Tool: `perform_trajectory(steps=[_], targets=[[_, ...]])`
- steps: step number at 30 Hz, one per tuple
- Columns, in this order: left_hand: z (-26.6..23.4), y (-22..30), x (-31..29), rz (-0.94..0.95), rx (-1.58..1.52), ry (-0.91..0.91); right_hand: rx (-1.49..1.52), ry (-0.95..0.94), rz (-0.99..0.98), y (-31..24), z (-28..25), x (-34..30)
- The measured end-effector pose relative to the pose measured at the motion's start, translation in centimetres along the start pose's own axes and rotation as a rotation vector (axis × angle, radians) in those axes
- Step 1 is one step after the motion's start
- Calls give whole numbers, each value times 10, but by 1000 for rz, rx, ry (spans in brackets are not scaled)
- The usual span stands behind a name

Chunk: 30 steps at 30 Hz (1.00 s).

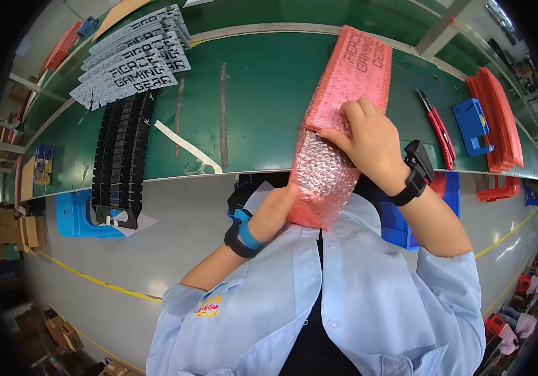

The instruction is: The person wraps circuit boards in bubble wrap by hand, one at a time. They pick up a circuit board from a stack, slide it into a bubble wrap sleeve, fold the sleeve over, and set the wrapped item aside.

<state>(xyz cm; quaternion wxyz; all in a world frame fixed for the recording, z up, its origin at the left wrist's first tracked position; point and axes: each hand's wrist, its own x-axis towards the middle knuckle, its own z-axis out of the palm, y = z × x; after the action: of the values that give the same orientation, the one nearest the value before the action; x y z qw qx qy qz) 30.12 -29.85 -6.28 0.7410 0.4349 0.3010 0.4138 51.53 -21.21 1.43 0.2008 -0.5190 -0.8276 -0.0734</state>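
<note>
- Currently the pink bubble bag (353,81) is under the right hand (372,141) and beside the left hand (278,205); its far end lies beyond the right fingers over the green bench (262,81), and its near end hangs past the bench edge, toward the shirt.
- Silvery bubble section (324,164) of it shows just below the right thumb, between the hands; whether that's lining or contents, can't tell.
- Step, my guess: working the fold or mouth of the bag, right hand at the crosswise edge, left steadying the near end.
- Next move probably calls for the left keeping the near end steady while the right draws that edge flat and straight; risk is the film bunching up.
- Right hand: half open, fingers curled on the upper pink face, thumb stretched out along the crosswise edge, gap between thumb and forefinger; touching for sure, film pinched or not unclear.
- Left hand: at the bag's near left side, fingers hidden behind it; can't tell if spread or gripping.
- Right of the right hand: red utility knife (442,135), then blue holder (471,125), then pile of pink bags (497,122).
- Left of the right hand, across the bench: white strip (184,145), black segmented parts (118,150), fanned silver bags (134,59) beyond those.
</note>
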Motion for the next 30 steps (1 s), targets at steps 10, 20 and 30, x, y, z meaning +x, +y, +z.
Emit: perform_trajectory(steps=[10, 20, 30], targets=[[-13, -16, 1, -64, 57, 47, 275, 36, -345, -46, -14, 166], [-14, -34, 3, -88, -33, 38, 295, -22, -400, -176, 65, 241], [-27, -28, 6, -156, -9, -129, 1516, 153, 243, -45, -32, 153]])
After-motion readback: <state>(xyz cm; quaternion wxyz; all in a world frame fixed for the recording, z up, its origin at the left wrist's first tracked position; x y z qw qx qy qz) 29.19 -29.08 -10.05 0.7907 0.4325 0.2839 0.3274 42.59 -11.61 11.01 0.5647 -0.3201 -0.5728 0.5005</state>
